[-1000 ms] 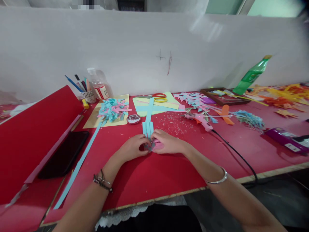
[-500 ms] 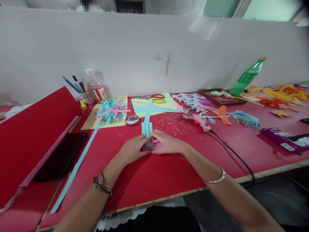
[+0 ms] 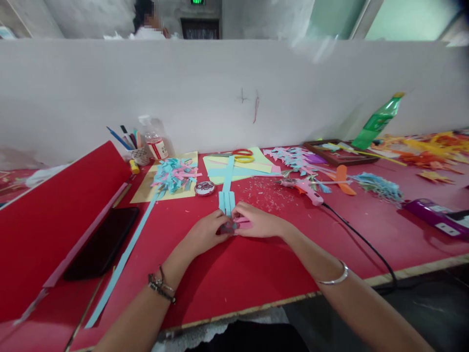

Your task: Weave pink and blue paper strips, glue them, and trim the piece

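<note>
Head view, both hands' fingers pinching blue paper strips (image 3: 226,201), bare red table (image 3: 234,278) toward near edge.

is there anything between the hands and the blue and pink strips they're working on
Nothing visible. The left hand and right hand already pinch the folded end of the blue strips and the pink strip on the red table.

Bare red table (image 3: 234,278) before the hands; glue gun (image 3: 306,188) rightward.
</note>
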A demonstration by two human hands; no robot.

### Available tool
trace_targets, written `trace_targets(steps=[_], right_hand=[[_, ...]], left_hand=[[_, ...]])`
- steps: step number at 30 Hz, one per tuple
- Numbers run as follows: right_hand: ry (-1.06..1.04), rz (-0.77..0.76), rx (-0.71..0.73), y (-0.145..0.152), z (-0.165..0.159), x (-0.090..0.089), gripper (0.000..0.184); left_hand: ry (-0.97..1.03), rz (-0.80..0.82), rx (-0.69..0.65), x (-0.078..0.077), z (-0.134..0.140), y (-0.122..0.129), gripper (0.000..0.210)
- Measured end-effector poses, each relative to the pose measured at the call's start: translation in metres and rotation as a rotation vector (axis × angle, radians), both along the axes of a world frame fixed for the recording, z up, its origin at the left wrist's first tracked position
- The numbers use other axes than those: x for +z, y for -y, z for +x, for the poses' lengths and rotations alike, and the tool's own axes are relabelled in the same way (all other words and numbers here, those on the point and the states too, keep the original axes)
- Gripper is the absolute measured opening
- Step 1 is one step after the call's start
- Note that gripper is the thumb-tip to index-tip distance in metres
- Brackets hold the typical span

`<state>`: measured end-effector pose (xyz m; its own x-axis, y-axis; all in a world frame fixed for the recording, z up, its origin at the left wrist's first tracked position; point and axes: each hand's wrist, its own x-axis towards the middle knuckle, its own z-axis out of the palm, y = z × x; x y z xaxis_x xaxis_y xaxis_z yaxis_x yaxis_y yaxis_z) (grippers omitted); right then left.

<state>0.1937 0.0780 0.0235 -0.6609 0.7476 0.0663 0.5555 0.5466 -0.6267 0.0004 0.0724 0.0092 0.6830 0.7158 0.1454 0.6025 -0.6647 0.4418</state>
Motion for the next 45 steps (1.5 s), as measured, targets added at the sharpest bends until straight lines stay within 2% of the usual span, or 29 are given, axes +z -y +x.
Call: trace_targets(steps=[3, 6, 11, 13, 17, 23, 31, 34, 38, 40, 45], right_hand=[[-0.063, -0.028, -0.010, -0.002, 0.000, -0.004, 0.019], [-0.110, -0.021, -0.058, -0.006, 0.000, -0.008, 0.021], [-0.184, 0.154, -0.160, -0.011, 0.000, -0.005, 0.024], [-0.193, 0.213, -0.187, -0.012, 0.001, -0.003, 0.022], [-0.154, 0.231, -0.197, -0.012, 0.002, -0.001, 0.022], [-0.069, 0.231, -0.173, -0.010, 0.000, -0.001, 0.021], [-0.007, 0.185, -0.154, -0.005, -0.001, -0.001, 0.016], [0.042, 0.157, -0.090, -0.002, -0.001, 0.000, 0.026], [0.099, 0.096, -0.017, 0.000, 0.002, 0.001, 0.057], [0.128, 0.081, 0.014, 0.000, 0.003, 0.002, 0.066], [0.175, 0.071, 0.065, 0.000, 0.006, 0.006, 0.057]], left_hand=[[0.042, 0.013, 0.001, 0.000, -0.001, 0.000, 0.019], [0.182, 0.035, 0.041, 0.003, -0.002, -0.001, 0.025], [0.357, 0.098, 0.127, 0.009, -0.006, -0.003, 0.029], [0.347, 0.099, 0.130, 0.009, -0.007, -0.004, 0.030], [0.258, 0.081, 0.126, 0.008, -0.007, -0.004, 0.021], [0.059, 0.004, 0.021, 0.007, -0.007, -0.005, 0.016], [0.105, -0.033, -0.024, 0.001, -0.006, -0.003, 0.033], [0.113, -0.022, -0.033, 0.002, -0.006, -0.003, 0.030], [0.108, -0.019, -0.043, 0.002, -0.005, -0.002, 0.026], [0.097, -0.025, -0.049, 0.003, -0.004, -0.002, 0.024], [0.070, -0.052, -0.056, 0.006, -0.004, 0.001, 0.025]])
